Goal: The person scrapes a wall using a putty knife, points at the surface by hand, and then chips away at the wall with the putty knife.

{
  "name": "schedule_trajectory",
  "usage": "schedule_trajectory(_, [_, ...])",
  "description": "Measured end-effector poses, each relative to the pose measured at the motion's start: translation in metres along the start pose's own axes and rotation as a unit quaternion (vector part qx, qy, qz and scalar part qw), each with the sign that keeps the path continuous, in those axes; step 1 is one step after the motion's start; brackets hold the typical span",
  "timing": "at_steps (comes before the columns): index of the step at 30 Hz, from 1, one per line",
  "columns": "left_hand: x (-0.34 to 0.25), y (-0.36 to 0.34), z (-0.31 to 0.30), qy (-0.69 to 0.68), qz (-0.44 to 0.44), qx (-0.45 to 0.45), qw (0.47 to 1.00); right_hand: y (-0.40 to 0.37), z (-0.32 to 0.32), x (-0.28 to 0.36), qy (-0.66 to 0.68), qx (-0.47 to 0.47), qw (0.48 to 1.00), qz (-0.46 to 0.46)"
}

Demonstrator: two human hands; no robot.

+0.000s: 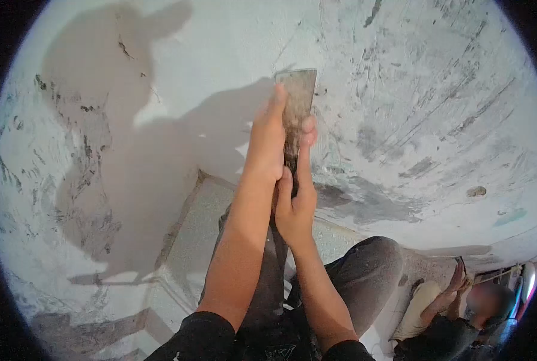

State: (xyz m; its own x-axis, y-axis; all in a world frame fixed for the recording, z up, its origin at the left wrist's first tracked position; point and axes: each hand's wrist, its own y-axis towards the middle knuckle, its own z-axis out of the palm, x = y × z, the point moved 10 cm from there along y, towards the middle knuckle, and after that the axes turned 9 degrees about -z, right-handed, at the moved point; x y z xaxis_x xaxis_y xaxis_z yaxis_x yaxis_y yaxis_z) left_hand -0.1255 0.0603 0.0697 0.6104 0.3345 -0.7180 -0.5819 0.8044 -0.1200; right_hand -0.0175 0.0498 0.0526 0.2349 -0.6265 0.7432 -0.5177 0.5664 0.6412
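Note:
A putty knife (299,96) with a dull, stained, tapering blade is held up against the whitish wall (220,54), its wide end pointing up. My left hand (267,141) is closed along the left side of the blade, thumb or finger stretched toward the top edge. Lower down on the right, my right hand (297,201) grips the tool's narrow part, with fingertips resting on the blade's right edge. The handle is mostly hidden by both hands.
Dark scrapes and grey patches (371,204) mark the wall. Below is a pale ledge or step (202,210), with my bent knee (371,265) beside it. At lower right another person (449,325) sits by the wall, hands raised.

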Motion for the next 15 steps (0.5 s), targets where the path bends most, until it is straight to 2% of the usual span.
schedule_trajectory(2, [0.003, -0.004, 0.005, 0.001, 0.002, 0.010, 1.000, 0.000, -0.006, 0.018, -0.074, -0.049, 0.987, -0.138])
schedule_trajectory(3, [0.001, -0.004, 0.010, -0.001, 0.002, 0.019, 1.000, 0.005, -0.006, 0.023, -0.073, -0.052, 0.985, -0.146])
schedule_trajectory(5, [0.000, 0.000, 0.004, -0.013, -0.017, -0.003, 1.000, 0.005, -0.001, 0.007, -0.007, -0.028, 0.999, -0.039])
schedule_trajectory(7, [-0.005, 0.004, -0.004, 0.041, 0.028, -0.023, 0.998, 0.001, -0.005, 0.009, 0.009, -0.031, 0.999, -0.036])
schedule_trajectory(9, [-0.004, 0.003, 0.002, 0.002, 0.029, 0.006, 1.000, 0.002, 0.002, -0.004, 0.041, 0.034, 0.997, 0.054])
schedule_trajectory(10, [0.000, -0.001, 0.003, -0.003, 0.010, -0.004, 1.000, 0.005, -0.003, 0.009, -0.017, -0.021, 0.995, -0.092])
schedule_trajectory(11, [0.000, -0.002, 0.004, -0.009, -0.007, -0.013, 1.000, 0.005, -0.002, 0.009, -0.017, -0.023, 0.995, -0.099])
schedule_trajectory(14, [-0.006, 0.003, 0.004, 0.004, 0.013, -0.002, 1.000, 0.008, -0.006, 0.013, 0.000, -0.025, 0.998, -0.055])
schedule_trajectory(15, [0.000, 0.002, -0.002, 0.002, 0.004, -0.008, 1.000, 0.005, 0.001, 0.000, 0.049, 0.018, 0.998, 0.044])
